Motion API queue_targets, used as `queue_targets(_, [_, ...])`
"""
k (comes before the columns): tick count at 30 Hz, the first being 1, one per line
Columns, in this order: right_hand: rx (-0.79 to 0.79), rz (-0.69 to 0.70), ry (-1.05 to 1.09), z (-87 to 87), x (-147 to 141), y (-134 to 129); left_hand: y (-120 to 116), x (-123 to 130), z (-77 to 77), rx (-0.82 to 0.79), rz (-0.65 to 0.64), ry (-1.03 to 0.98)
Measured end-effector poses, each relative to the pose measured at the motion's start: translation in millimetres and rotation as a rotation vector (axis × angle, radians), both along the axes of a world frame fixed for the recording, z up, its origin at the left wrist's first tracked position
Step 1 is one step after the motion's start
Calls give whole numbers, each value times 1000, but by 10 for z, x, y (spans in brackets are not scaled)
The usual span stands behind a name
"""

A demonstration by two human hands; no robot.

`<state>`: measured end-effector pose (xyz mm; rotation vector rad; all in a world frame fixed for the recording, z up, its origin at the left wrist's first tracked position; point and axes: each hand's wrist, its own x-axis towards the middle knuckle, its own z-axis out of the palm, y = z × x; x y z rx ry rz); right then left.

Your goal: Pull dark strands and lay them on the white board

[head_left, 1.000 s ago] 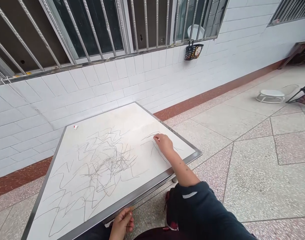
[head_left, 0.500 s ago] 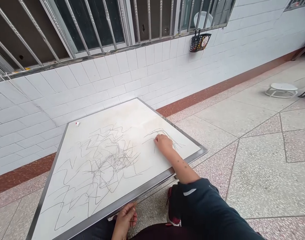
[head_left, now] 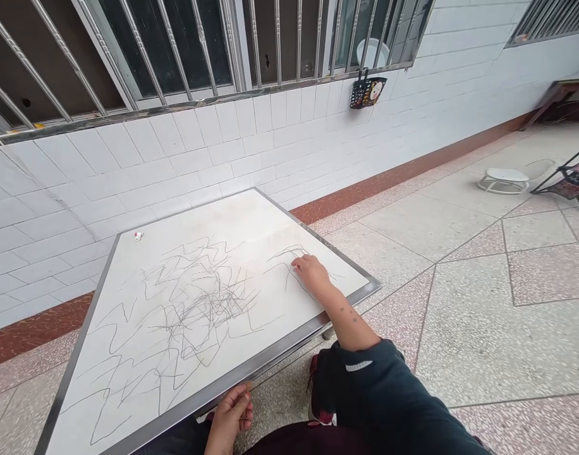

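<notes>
Head view: right hand (head_left: 311, 273) closed on tabletop (head_left: 251, 221).

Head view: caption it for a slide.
Right hand rests on the scribbled white tabletop; left hand sits below its metal edge.

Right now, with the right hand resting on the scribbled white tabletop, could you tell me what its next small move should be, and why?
Probably a short stroke toward the near right corner. The right hand rests on the white tabletop amid a small patch of pencil lines, far sparser than the dense scribble at the middle, and bare surface lies beside it. Whatever its grip holds is too small to tell. The left hand sits by the near edge.
</notes>
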<state>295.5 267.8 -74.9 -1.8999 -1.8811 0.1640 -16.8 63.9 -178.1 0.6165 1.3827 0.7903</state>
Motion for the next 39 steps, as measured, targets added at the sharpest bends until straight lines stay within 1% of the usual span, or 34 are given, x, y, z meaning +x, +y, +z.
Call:
queue_targets(6, [-9, 11, -36, -23, -23, 86, -16, 26, 51, 5, -11, 20])
queue_targets(9, [5, 21, -45, -11, -31, 88, -27, 22, 43, 9, -9, 30])
queue_targets(15, [128, 30, -4, 85, -26, -19, -21, 7, -66, 4, -1, 51])
queue_targets(17, [180, 31, 31, 130, -22, -56, -24, 4, -77, 6, -6, 55])
queue_targets(20, [251, 36, 105, 202, -32, -104, -30, 9, -37, 13, -20, 62])
queue_targets(25, [346, 51, 283, 348, -89, -188, -48, 55, 116, 70, -78, 59])
queue_targets(27, [349, 86, 359, 415, -132, -253, -87, 91, 215, 100, -133, 54])
queue_targets(29, [327, 153, 416, 486, -197, -361, -156, 133, 372, 130, -207, 38])
queue_targets(31, [276, 259, 472, 560, -290, -526, -243, 174, 607, 170, -282, 7])
queue_targets(32, [240, 321, 507, 598, -348, -628, -285, 192, 752, 200, -303, -11])
queue_targets(33, [190, 393, 564, 635, -414, -740, -322, 208, 908, 265, -315, -22])
queue_targets(34, [148, 449, 619, 670, -486, -860, -353, 219, 1069, 326, -264, -12])
queue_targets(36, [79, 534, 694, 729, -646, -1105, -394, 229, 1370, 442, -85, 34])
queue_targets(38, [15, 596, 743, 761, -814, -1334, -424, 225, 1594, 541, 19, 55])
queue_targets(39, [-23, 623, 762, 764, -894, -1436, -440, 222, 1667, 578, 50, 56])
